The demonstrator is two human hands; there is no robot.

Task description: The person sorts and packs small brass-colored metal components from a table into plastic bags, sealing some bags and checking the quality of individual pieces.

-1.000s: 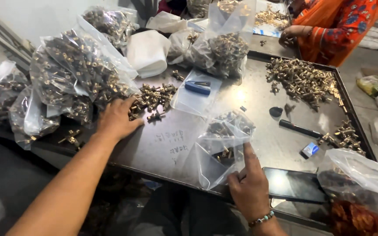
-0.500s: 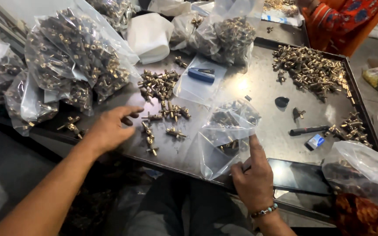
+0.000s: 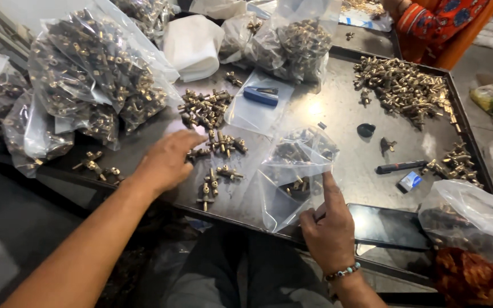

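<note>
While the small clear plastic bag [image 3: 292,177] lies open-mouthed on the dark metal counter [image 3: 338,114], the bagging step seems underway; the left hand [image 3: 166,159], fingers loosely spread, touches loose brass fittings [image 3: 218,148]; the right hand [image 3: 329,228] pinches the bag's edge; gathering them probably calls for a firm pinch.

The left hand [image 3: 166,162] covers whatever brass fittings [image 3: 218,142] lie under its palm. A co-worker [image 3: 429,23] is cut off by the top edge. The clear bag [image 3: 292,177] blurs the fittings inside it.
</note>
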